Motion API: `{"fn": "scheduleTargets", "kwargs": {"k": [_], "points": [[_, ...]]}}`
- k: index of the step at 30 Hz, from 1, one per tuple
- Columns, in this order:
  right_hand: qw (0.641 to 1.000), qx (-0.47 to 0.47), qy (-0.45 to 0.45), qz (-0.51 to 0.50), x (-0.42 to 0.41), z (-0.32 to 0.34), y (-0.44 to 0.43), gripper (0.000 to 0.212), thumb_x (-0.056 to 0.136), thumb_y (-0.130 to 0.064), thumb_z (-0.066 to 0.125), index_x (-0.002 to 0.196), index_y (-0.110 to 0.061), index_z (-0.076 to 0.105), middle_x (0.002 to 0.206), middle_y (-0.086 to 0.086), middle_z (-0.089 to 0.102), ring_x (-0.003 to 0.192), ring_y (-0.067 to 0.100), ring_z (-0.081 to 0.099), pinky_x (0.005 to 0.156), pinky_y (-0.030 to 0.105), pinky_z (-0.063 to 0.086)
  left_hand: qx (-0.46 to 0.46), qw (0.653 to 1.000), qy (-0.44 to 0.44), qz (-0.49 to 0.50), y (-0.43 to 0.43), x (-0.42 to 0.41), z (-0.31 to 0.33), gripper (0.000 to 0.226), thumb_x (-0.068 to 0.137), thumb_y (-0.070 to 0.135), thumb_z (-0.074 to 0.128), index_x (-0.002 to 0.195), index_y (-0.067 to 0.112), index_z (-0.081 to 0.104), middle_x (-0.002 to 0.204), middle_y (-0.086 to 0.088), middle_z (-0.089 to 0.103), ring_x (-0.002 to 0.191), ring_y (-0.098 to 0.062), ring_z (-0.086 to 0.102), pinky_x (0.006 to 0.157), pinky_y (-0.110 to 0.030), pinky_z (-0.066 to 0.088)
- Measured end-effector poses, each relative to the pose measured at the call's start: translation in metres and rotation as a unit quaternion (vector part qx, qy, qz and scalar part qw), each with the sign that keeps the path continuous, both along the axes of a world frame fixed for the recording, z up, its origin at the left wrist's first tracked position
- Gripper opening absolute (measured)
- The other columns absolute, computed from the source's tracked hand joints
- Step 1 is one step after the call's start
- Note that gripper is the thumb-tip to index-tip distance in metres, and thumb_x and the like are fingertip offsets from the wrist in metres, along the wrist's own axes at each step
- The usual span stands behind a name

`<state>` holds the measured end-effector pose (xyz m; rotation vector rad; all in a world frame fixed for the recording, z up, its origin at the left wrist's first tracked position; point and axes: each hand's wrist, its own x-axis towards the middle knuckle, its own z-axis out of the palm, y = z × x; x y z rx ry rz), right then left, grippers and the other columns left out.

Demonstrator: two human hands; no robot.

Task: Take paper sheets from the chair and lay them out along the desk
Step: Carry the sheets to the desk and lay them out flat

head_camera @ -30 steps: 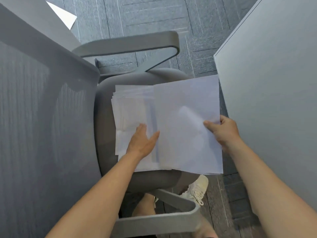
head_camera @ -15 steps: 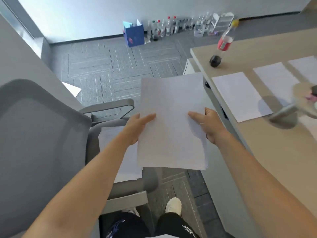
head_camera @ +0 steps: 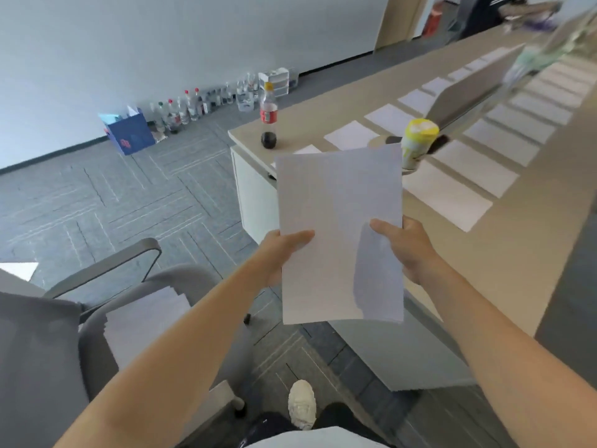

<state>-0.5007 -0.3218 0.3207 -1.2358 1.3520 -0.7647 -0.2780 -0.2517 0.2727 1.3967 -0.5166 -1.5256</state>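
The paper sheet [head_camera: 339, 234], pinched at both side edges by the left hand [head_camera: 284, 250] and the right hand [head_camera: 408, 250] and held in the air before the desk [head_camera: 523, 247] corner, may, I think, knock over the cola bottle [head_camera: 268, 121] or the yellow container [head_camera: 416, 143] when lowered.
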Motion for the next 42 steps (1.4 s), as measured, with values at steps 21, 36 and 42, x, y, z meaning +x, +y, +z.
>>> {"fn": "scheduleTargets", "kwargs": {"k": [21, 36, 42], "points": [[0.982, -0.103, -0.047, 0.150, -0.276, -0.053, -0.161, 0.037, 0.070, -0.002, 0.086, 0.091, -0.031, 0.075, 0.091, -0.012, 0.076, 0.091, 0.012, 0.072, 0.079, 0.035, 0.057, -0.081, 0.974, -0.170, 0.129, -0.109, -0.297, -0.026, 0.030, 0.069, 0.022, 0.089, 0.095, 0.026, 0.076, 0.094, 0.006, 0.077, 0.096, -0.014, 0.072, 0.090, -0.038, 0.057], [0.975, -0.023, -0.114, 0.189, -0.309, -0.089, -0.210, 0.026, 0.076, 0.002, 0.080, 0.088, -0.020, 0.072, 0.083, -0.011, 0.076, 0.081, 0.008, 0.071, 0.071, 0.025, 0.057, -0.075, 0.946, -0.250, 0.192, -0.127, -0.360, -0.034, 0.026, 0.082, 0.009, 0.079, 0.085, 0.032, 0.068, 0.072, 0.025, 0.071, 0.072, 0.009, 0.066, 0.068, -0.014, 0.054], [0.964, -0.009, -0.109, 0.244, -0.313, -0.094, -0.221, 0.028, 0.078, 0.002, 0.079, 0.092, -0.021, 0.073, 0.093, -0.006, 0.077, 0.092, 0.015, 0.073, 0.082, 0.036, 0.057, -0.060, 0.940, -0.287, 0.175, -0.131, -0.363, -0.038, 0.026, 0.082, 0.016, 0.080, 0.087, 0.037, 0.065, 0.084, 0.020, 0.071, 0.074, 0.011, 0.066, 0.069, -0.017, 0.055]]}}
